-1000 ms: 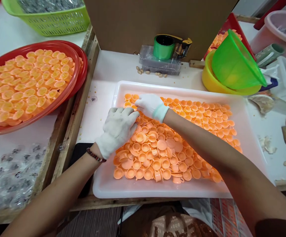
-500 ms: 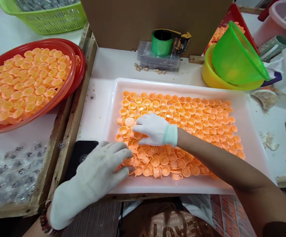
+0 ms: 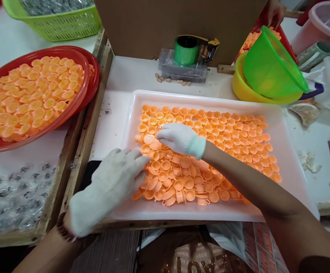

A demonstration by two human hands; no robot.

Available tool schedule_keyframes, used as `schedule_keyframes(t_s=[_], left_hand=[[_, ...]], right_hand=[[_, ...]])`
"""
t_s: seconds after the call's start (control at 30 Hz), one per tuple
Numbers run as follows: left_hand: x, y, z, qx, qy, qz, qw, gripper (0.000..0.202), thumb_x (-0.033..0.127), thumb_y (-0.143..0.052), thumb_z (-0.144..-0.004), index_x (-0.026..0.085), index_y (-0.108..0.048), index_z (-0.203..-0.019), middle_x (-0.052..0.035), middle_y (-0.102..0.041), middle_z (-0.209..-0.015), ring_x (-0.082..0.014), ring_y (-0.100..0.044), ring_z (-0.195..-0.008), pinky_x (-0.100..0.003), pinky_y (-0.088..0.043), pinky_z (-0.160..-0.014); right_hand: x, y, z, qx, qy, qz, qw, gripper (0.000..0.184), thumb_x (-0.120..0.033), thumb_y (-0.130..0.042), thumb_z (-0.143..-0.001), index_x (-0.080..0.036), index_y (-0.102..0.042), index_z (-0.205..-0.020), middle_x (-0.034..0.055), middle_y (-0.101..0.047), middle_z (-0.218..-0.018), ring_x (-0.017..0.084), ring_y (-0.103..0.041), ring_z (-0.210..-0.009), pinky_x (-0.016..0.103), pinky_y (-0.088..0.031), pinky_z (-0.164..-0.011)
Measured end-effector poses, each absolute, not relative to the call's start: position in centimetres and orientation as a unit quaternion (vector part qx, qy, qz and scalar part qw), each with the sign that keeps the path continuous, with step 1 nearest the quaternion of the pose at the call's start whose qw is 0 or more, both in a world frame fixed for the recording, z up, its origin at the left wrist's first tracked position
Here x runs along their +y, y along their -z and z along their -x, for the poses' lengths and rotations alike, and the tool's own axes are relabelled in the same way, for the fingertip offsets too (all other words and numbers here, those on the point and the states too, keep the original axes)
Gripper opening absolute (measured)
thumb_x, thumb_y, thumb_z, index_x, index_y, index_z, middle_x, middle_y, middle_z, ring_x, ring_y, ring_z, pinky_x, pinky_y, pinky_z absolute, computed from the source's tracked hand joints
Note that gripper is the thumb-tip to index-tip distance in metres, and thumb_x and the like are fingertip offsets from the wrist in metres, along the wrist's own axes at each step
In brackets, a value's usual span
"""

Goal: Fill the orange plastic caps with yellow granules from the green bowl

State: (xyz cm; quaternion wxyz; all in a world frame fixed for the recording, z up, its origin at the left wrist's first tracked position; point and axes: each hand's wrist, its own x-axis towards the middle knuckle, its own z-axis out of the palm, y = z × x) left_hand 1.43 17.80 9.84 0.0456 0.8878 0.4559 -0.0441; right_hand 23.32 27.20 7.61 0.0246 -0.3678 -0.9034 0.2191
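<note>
A white plastic tray (image 3: 210, 214) is filled with small orange toy cups (image 3: 247, 144). Towards the back and right they stand mouth-up in rows; nearer the front they lie heaped and tipped. My right hand (image 3: 179, 138), in a white glove, is over the left part of the cups, its fingers closed together and pointing left; whatever is at the fingertips is hidden. By the tray's front left corner is my left hand (image 3: 116, 184), also gloved, palm down with thumb and fingers apart. It covers part of a dark phone-like slab (image 3: 87, 175).
Red basins (image 3: 79, 62) of orange pieces stand left, behind a wooden rail (image 3: 81, 140). Clear-wrapped pieces (image 3: 17, 193) lie front left. Green tape (image 3: 186, 49) rests at the back beside a cardboard panel (image 3: 153, 22). Green (image 3: 273, 68) and yellow bowls (image 3: 240, 83) stand right. Another person's hand (image 3: 275, 13) shows behind.
My right hand has moved slightly up and away from the front cups, exposing more of the heap. My left hand has shifted a little up. Another person's hand has appeared at the back right.
</note>
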Motion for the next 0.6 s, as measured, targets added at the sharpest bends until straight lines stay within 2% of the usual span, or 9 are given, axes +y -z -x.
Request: schedule_keyframes(t_s=[0.1,0.2,0.3,0.47,0.6], left_hand=[[17.1,-10.1,-0.4,0.443,0.025,-0.891,0.098,0.017,0.034,-0.058,-0.095,0.022,-0.067,-0.086,-0.0033,-0.069,-0.08,-0.0224,-0.063,-0.068,-0.039,-0.042,-0.066],[19.1,-9.8,-1.0,0.506,0.026,-0.862,0.013,0.019,0.028,-0.053,-0.097,0.019,-0.069,-0.093,-0.0088,-0.07,-0.09,-0.0258,-0.063,-0.076,-0.042,-0.041,-0.069],[22.4,-9.0,-2.4,0.503,0.062,-0.86,-0.059,0.016,0.021,-0.055,-0.093,0.018,-0.069,-0.086,-0.0137,-0.068,-0.097,-0.0327,-0.061,-0.091,-0.046,-0.039,-0.076],[25.6,-7.7,-3.3,0.483,0.072,-0.873,-0.012,0.012,0.018,-0.059,-0.087,0.016,-0.068,-0.079,-0.0153,-0.066,-0.092,-0.0335,-0.059,-0.09,-0.049,-0.037,-0.08],[26.2,-7.8,-3.1,0.469,0.097,-0.877,-0.035,0.018,0.017,-0.054,-0.09,0.016,-0.07,-0.082,-0.0139,-0.067,-0.095,-0.0302,-0.06,-0.089,-0.05,-0.038,-0.084]], right_hand=[[28.1,-6.7,-21.2,-0.896,-0.187,0.401,-0.044,0.026,-0.028,-0.053,-0.102,-0.017,-0.076,-0.104,0.0083,-0.068,-0.102,0.019,-0.057,-0.089,0.031,-0.034,-0.071],[27.8,-6.7,-20.0,-0.899,-0.152,0.404,-0.077,0.027,-0.037,-0.06,-0.097,-0.017,-0.076,-0.106,0.0102,-0.067,-0.107,0.022,-0.06,-0.09,0.032,-0.033,-0.068],[26.8,-6.9,-19.7,-0.901,-0.102,0.414,-0.085,0.027,-0.036,-0.061,-0.095,-0.016,-0.075,-0.106,0.0126,-0.067,-0.109,0.027,-0.063,-0.093,0.035,-0.036,-0.069],[25.4,-6.5,-19.9,-0.899,-0.071,0.428,-0.063,0.039,-0.048,-0.061,-0.096,-0.013,-0.073,-0.108,0.0163,-0.067,-0.108,0.032,-0.063,-0.099,0.04,-0.04,-0.077],[25.1,-6.4,-20.0,-0.896,-0.057,0.435,-0.068,0.033,-0.037,-0.052,-0.101,-0.012,-0.074,-0.102,0.0175,-0.068,-0.106,0.032,-0.064,-0.098,0.041,-0.04,-0.078]])
